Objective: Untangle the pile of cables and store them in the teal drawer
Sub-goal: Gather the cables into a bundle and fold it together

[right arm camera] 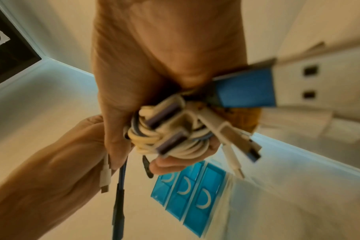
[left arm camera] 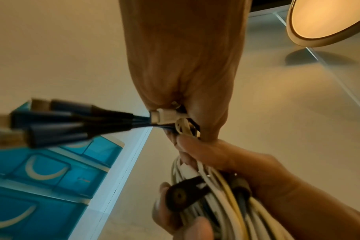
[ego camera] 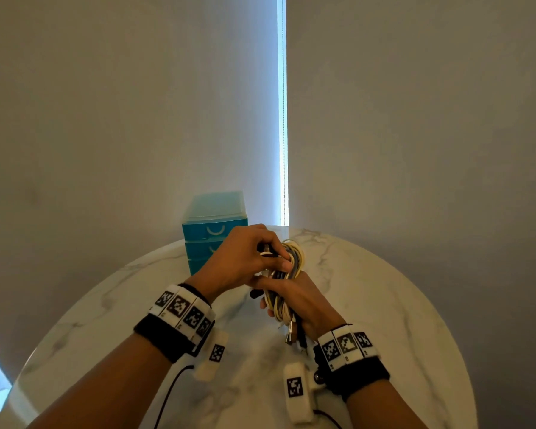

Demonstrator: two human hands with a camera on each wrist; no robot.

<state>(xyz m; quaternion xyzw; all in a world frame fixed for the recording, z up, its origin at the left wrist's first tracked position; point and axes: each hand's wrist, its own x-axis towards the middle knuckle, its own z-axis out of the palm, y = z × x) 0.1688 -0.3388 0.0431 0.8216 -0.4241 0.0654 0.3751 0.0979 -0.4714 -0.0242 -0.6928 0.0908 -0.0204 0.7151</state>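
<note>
Both hands hold one tangled bundle of white, yellow and dark cables (ego camera: 293, 261) above the marble table (ego camera: 384, 305). My left hand (ego camera: 276, 258) comes from above and pinches cable ends at the bundle's top: a white connector (left arm camera: 164, 116) and a dark blue cable with three USB plugs (left arm camera: 62, 125). My right hand (ego camera: 276, 305) grips the bundle from below, fingers curled round the coiled white cables (right arm camera: 175, 138). A large blue USB plug (right arm camera: 247, 91) sticks out beside the right palm. The teal drawer unit (ego camera: 212, 226) stands behind the hands, all three drawers closed.
The round marble table's far edge (ego camera: 338, 236) curves close behind the hands, with a grey wall beyond. Loose cable ends (ego camera: 291, 335) dangle under the right hand. Black wires (ego camera: 167, 394) trail from the wrist bands over the near table.
</note>
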